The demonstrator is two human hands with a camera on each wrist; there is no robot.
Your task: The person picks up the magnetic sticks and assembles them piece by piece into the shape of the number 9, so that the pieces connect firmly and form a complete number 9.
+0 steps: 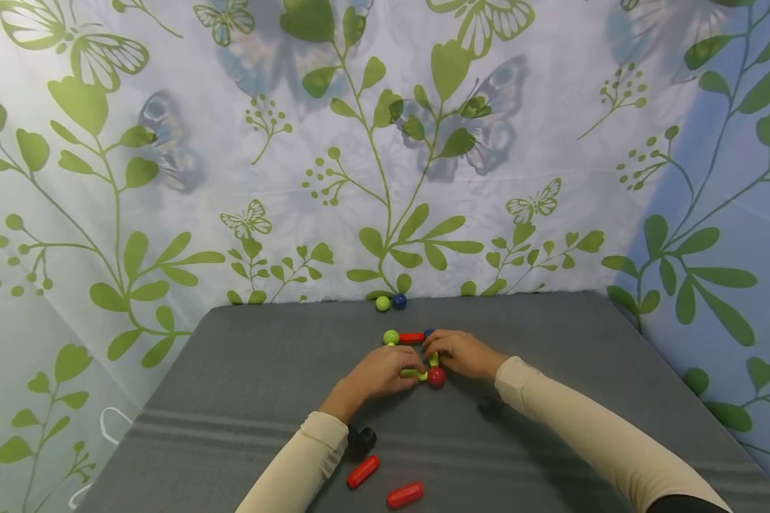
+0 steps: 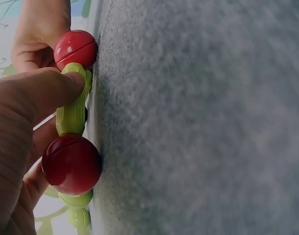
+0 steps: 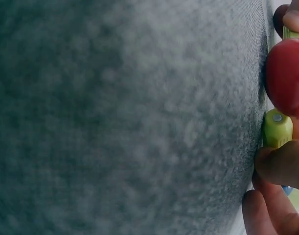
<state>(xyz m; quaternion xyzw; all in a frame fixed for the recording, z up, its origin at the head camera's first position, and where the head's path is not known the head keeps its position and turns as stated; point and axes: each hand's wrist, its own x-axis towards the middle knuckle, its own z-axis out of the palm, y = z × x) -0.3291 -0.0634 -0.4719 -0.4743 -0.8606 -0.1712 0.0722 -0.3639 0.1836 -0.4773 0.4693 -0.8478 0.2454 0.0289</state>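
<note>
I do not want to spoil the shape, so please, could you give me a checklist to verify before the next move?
1. Left hand pinches the near green rod: ok.
2. That rod meets the right red ball and the left red ball: ok.
3. Right hand pinches the right green rod: ok.
4. Right green rod joined to the right red ball: looks not ok; its end shows bare beside the ball in the right wrist view.
5. Far red rod joined to the blue ball: cannot tell; the right hand partly covers the ball.
</note>
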